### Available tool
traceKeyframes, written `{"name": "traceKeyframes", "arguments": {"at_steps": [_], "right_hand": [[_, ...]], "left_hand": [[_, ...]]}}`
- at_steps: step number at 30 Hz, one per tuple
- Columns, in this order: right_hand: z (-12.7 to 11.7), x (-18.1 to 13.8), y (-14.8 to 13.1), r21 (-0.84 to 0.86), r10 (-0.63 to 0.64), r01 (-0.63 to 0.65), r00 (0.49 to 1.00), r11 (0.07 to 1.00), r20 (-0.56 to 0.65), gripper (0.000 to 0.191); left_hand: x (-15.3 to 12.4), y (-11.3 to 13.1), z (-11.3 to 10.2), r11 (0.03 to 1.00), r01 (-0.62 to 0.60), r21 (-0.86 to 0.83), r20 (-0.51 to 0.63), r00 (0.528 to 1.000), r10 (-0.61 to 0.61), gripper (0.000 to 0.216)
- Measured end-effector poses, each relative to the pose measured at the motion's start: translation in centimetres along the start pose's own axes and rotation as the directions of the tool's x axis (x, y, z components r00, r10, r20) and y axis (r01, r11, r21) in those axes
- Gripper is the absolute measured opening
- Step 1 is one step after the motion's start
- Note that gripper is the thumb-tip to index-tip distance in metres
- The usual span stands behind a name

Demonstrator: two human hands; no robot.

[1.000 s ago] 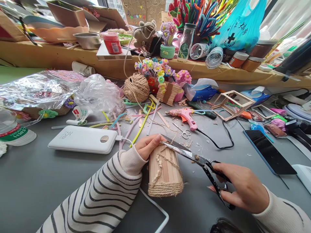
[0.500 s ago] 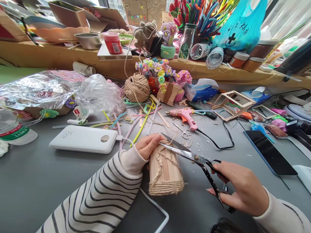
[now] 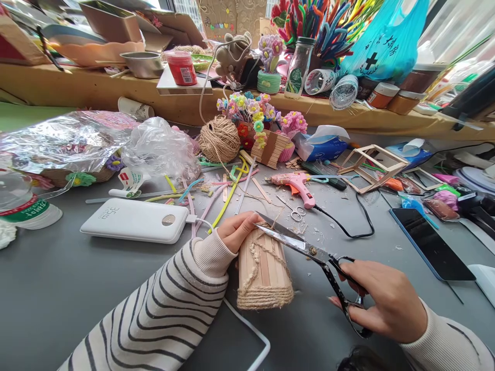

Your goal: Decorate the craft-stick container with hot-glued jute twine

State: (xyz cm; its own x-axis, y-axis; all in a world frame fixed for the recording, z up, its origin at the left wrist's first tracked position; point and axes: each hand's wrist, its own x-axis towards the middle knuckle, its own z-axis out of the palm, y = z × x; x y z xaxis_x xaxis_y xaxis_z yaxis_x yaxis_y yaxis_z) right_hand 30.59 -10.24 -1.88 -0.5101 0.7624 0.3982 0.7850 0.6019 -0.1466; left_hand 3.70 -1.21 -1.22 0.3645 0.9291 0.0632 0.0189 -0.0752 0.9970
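The wooden-slat piece [image 3: 265, 268] is above the near middle of the bench [image 3: 154, 293], its rope-wound end toward the near edge. The left hand [image 3: 236, 231] is closed around its far end, thumb pressed down near the blade tips. The right hand [image 3: 381, 299] is curled through the handles of the large scissors [image 3: 314, 251], whose blades stand slightly parted across that far end. As far as shows, the rope band [image 3: 266, 298] is wound in several rows at the near end, and a braided strand [image 3: 253, 265] runs along the slats; most of the wood between is bare. A loose twine end [image 3: 277, 216] appears uncut by the blades; whether it lies between them I cannot tell.
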Motion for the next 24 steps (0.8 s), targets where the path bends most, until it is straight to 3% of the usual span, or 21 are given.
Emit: {"name": "traceKeyframes", "arguments": {"at_steps": [24], "right_hand": [[0.53,-0.08,0.06,-0.067,-0.045,0.044,0.999,0.997,-0.008,0.013]], "left_hand": [[-0.14,-0.13,0.05,0.999,-0.008,0.051,-0.038,0.999,0.010,0.044]]}}
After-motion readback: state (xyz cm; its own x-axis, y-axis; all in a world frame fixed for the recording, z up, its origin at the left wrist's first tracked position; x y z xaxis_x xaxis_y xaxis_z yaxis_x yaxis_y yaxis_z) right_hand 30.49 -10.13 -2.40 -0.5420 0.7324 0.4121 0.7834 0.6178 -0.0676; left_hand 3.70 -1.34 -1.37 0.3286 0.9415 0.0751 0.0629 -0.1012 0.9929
